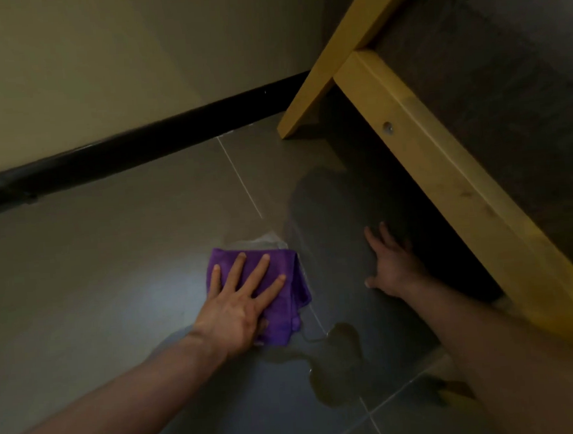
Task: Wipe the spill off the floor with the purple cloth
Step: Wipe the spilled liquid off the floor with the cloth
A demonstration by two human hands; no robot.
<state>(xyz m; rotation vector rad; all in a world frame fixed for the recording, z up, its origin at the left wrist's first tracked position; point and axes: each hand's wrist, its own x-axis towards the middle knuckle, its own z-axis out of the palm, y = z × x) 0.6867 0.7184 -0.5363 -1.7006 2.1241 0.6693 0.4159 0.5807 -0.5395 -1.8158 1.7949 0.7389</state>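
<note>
A folded purple cloth (pixel 289 298) lies flat on the grey tiled floor (pixel 112 263). My left hand (pixel 240 304) presses down on it with fingers spread wide. A clear puddle, the spill (pixel 336 366), spreads on the tiles just below and right of the cloth, and a thin wet patch (pixel 263 242) shows at the cloth's far edge. My right hand (pixel 388 264) rests palm-down on the bare floor to the right of the cloth, fingers apart, holding nothing.
A wooden table leg (pixel 316 79) and its slanted wooden rail (pixel 445 178) stand close on the right, with deep shadow beneath. A black skirting board (pixel 121 150) runs along the pale wall at the back.
</note>
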